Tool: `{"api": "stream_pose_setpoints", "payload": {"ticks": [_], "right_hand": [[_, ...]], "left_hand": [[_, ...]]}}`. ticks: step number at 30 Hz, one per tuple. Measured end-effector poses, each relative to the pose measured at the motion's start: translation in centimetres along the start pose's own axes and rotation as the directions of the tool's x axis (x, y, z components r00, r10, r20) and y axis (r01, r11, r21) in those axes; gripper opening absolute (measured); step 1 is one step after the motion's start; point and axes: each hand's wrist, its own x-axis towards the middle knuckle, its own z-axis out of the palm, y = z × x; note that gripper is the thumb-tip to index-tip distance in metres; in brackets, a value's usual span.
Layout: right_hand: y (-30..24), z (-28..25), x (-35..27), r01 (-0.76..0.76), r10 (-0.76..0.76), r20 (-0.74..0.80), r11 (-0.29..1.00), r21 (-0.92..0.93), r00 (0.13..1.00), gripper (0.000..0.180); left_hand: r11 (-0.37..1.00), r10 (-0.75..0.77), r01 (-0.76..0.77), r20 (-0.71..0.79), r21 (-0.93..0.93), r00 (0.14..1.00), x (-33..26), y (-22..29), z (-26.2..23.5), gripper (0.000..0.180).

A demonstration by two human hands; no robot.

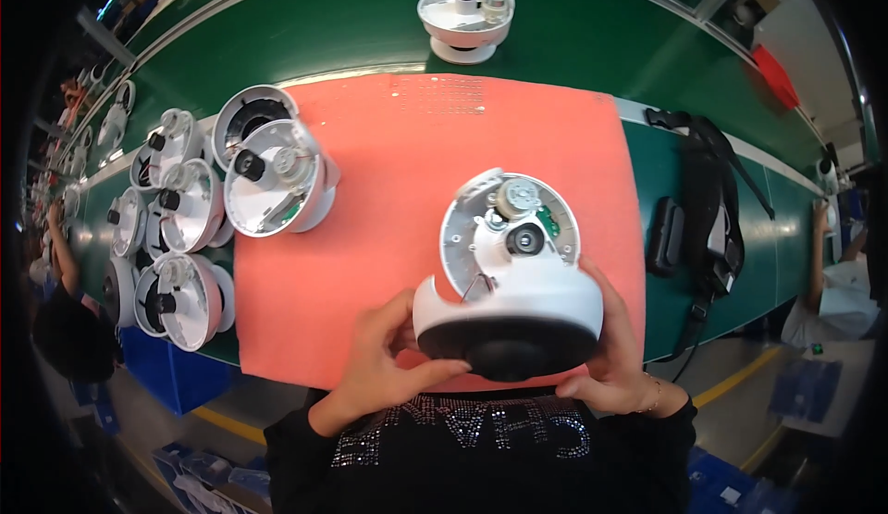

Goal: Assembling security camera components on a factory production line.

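I hold a round white plastic housing (507, 264) with both hands over the near edge of a salmon-pink mat (407, 162). Its open back faces up, showing a small silver motor, a black round part and a green circuit board. A dark dome forms its near, lower end. My left hand (384, 366) grips the left underside near the dark dome. My right hand (610, 357) cups the right side. Both hands touch the housing.
Several similar open white housings (185, 227) are piled at the mat's left edge on the green bench (573, 42). One more housing (465, 10) stands at the far side. A black strap with a black pouch (694, 218) lies to the right. Other people stand at both sides.
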Motion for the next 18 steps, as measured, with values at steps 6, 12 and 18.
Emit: {"api": "stream_pose_setpoints", "payload": {"ticks": [6,12,18], "right_hand": [[2.5,1.3,-2.7,0.03,-0.037,-0.184,0.999,-0.042,0.982,0.058],[1.4,-0.3,-2.1,-0.046,0.01,-0.152,0.971,-0.233,0.988,0.062],[-0.6,-0.4,-0.1,0.093,-0.107,-0.041,0.962,-0.257,0.993,0.047]], "left_hand": [[0.954,0.142,-0.155,0.068,0.255,0.988,0.2,-0.4,0.3,0.043],[0.947,0.048,-0.086,0.129,0.308,0.991,0.1,0.0,0.0,0.04],[0.851,0.113,-0.195,0.194,0.487,0.974,0.1,0.3,0.1,0.042]]}}
